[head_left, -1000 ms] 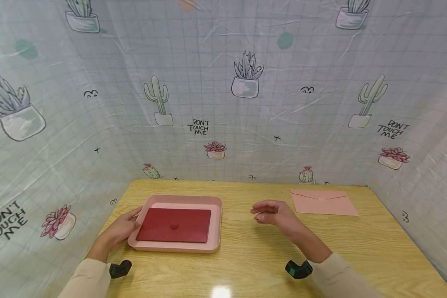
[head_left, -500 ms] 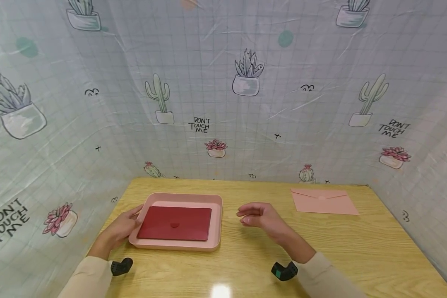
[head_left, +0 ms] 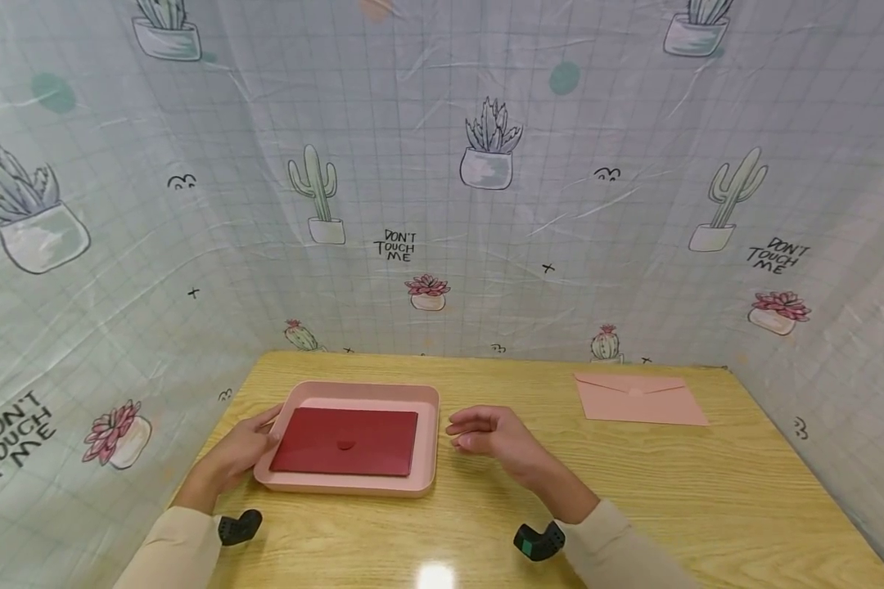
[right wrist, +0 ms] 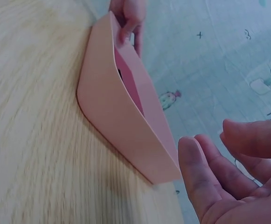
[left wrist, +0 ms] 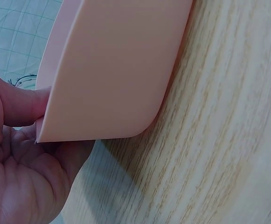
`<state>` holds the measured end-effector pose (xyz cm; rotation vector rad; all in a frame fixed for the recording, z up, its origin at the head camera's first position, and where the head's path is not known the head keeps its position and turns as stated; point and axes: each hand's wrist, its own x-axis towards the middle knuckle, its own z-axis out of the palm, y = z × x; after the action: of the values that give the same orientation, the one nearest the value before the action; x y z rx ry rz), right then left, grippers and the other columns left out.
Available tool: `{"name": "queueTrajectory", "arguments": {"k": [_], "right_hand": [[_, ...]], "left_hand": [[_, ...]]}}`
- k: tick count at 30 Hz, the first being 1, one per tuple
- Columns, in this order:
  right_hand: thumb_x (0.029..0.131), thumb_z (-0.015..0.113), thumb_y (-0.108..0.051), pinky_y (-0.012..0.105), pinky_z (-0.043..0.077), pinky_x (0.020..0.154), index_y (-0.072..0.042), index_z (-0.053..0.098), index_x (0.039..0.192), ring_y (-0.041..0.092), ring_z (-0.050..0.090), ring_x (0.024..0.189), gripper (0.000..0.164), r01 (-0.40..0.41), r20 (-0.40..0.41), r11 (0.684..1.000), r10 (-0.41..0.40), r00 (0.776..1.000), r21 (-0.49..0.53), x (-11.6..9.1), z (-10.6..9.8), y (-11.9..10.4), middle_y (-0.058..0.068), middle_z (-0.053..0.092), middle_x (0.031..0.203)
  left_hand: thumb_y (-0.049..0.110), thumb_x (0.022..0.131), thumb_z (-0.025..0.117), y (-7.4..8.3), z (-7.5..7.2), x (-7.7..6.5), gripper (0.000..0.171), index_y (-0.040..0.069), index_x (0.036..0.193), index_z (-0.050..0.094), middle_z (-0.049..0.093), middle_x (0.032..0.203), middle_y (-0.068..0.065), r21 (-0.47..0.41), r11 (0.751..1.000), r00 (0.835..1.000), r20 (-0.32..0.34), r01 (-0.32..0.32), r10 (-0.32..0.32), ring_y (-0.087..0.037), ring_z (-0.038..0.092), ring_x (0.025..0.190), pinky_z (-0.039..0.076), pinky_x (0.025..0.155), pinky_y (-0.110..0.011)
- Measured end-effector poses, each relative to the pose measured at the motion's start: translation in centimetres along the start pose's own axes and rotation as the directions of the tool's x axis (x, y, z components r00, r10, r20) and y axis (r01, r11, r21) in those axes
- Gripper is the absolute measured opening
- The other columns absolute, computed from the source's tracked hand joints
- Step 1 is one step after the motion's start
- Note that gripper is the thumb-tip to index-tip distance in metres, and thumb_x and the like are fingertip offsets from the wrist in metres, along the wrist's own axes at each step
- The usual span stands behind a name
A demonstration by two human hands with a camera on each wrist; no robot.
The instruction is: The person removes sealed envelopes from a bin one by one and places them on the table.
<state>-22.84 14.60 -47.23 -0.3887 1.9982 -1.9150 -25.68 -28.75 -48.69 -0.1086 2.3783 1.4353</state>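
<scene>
A shallow pink tray (head_left: 361, 491) stands on the left half of the wooden table. Flat inside it lies a dark red envelope (head_left: 342, 446) with a small rounded tab on its face. My left hand (head_left: 241, 450) grips the tray's left side; in the left wrist view the thumb hooks over the rim (left wrist: 65, 65) while the fingers stay outside. Just beyond the tray's right side, my right hand (head_left: 497, 442) is raised with its palm facing the tray and its fingers loosely bent, holding nothing. The right wrist view shows a gap between its fingertips and the tray wall (right wrist: 102, 79).
A pale pink envelope (head_left: 642, 401) lies at the back right of the table (head_left: 670, 491). A plastic sheet (head_left: 530, 213) printed with cacti hangs behind the table and along both sides.
My right hand has moved left, from near the pink envelope to close beside the tray's right side. The left hand keeps its hold on the tray.
</scene>
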Motion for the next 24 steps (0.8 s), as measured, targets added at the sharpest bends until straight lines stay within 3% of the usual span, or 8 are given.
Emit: {"name": "queueTrajectory", "arguments": {"k": [7,13,24], "right_hand": [[0.101,0.056,0.005,0.048,0.056,0.107,0.016,0.053,0.141,0.033,0.072,0.116,0.042,-0.037,0.008,0.998,0.037,0.999,0.053,0.7,1.8,-0.2,0.038,0.061,0.136],[0.101,0.051,0.007,0.047,0.055,0.109,0.013,0.05,0.144,0.042,0.067,0.126,0.043,-0.068,0.005,0.994,0.068,0.998,0.088,1.5,3.5,-0.3,0.037,0.059,0.141],[0.102,0.046,0.005,0.045,0.054,0.111,0.008,0.047,0.148,0.043,0.056,0.137,0.045,-0.108,-0.011,0.99,0.11,0.994,0.095,2.4,5.7,-0.7,0.031,0.052,0.151]], "left_hand": [[0.003,0.109,0.035,-0.1,-0.1,0.2,0.066,0.004,0.167,0.005,0.016,0.168,-0.037,0.002,1.0,1.0,0.008,-0.006,0.006,-0.055,0.03,0.152,0.038,0.119,-0.062],[0.002,0.108,0.035,-0.3,-0.2,0.1,0.066,0.004,0.167,0.006,0.016,0.167,-0.037,-0.01,1.0,1.0,0.008,-0.007,0.007,-0.055,0.03,0.152,0.038,0.119,-0.062],[0.004,0.109,0.036,-0.3,0.0,0.2,0.066,0.006,0.168,0.006,0.017,0.167,-0.037,-0.017,1.0,1.0,-0.002,-0.001,0.001,-0.055,0.031,0.152,0.038,0.119,-0.063]]}}
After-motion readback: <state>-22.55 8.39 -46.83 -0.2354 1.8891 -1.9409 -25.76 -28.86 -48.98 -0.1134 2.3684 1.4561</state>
